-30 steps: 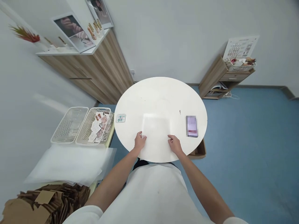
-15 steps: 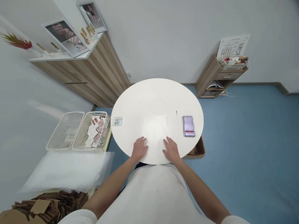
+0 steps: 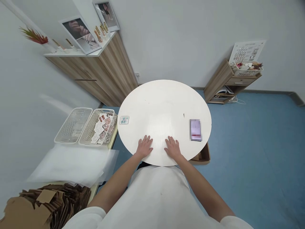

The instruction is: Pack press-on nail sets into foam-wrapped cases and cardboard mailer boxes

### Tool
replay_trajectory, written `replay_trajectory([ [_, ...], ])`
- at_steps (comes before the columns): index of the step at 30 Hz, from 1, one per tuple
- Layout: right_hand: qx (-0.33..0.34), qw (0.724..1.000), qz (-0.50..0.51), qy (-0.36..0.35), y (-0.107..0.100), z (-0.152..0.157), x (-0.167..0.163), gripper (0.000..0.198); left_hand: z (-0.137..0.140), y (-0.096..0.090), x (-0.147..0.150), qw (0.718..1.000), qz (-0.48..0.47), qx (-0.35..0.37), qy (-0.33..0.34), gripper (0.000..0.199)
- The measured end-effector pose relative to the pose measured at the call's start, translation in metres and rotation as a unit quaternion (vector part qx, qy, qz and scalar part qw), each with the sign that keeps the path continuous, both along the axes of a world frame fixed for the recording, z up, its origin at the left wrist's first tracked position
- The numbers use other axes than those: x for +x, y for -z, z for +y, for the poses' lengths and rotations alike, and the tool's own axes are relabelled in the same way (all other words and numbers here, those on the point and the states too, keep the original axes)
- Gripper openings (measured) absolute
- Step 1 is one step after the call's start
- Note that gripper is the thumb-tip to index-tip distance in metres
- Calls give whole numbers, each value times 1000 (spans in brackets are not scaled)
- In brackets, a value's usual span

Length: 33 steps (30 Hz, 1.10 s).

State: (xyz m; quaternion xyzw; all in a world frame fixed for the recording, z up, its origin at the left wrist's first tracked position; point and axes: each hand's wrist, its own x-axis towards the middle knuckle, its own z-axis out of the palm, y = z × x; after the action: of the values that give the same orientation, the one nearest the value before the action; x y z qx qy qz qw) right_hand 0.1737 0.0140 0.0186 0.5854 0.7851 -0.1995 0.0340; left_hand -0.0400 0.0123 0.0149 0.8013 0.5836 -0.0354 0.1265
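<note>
My left hand (image 3: 144, 147) lies palm down on the near part of a round white table (image 3: 164, 95), fingers spread. To the right of it, my right hand (image 3: 172, 148) rests flat on the same tabletop with its fingers apart. Neither hand holds anything. A small clear case (image 3: 124, 120) with several teal pieces inside lies by the table's left edge, up and left of my left hand. Toward the right edge is a purple, rectangular item (image 3: 195, 129), blurred by pixelation, so its kind is unclear. Both items are apart from my hands.
At left stand a white basket of printed cards (image 3: 83, 140) and a clear basket (image 3: 59, 138), with white sheets (image 3: 71, 162) and folded cardboard (image 3: 28, 210) nearer me. A wooden cabinet (image 3: 119, 66) is behind left, a small shelf (image 3: 218, 81) behind right. A cardboard box (image 3: 206, 156) sits below the table.
The whole view has shifted slightly, the table now a little further right. Both hands have slid a little forward on the tabletop, with fingers spread more. The case and purple item stay in place.
</note>
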Motion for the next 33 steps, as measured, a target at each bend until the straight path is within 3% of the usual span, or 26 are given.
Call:
replay_trajectory([
  [9, 3, 999, 20, 25, 4, 3, -3, 46, 7, -1, 1, 1000, -13, -5, -2, 49],
  [16, 78, 994, 61, 50, -2, 0, -27, 44, 5, -2, -7, 998, -65, -6, -17, 51],
  [21, 79, 992, 96, 27, -12, 20, -81, 44, 16, -5, -61, 984, -127, -5, -123, 55],
  [26, 10, 991, 132, 5, -16, 51, -148, 47, 41, -3, -136, 930, -224, -1, -290, 61],
  [29, -52, 983, 174, 11, -15, 70, -185, 52, 61, 0, -167, 897, -294, 4, -329, 62],
  [33, -126, 962, 237, 45, -13, 97, -226, 61, 87, 6, -186, 861, -367, -32, -352, 62],
])
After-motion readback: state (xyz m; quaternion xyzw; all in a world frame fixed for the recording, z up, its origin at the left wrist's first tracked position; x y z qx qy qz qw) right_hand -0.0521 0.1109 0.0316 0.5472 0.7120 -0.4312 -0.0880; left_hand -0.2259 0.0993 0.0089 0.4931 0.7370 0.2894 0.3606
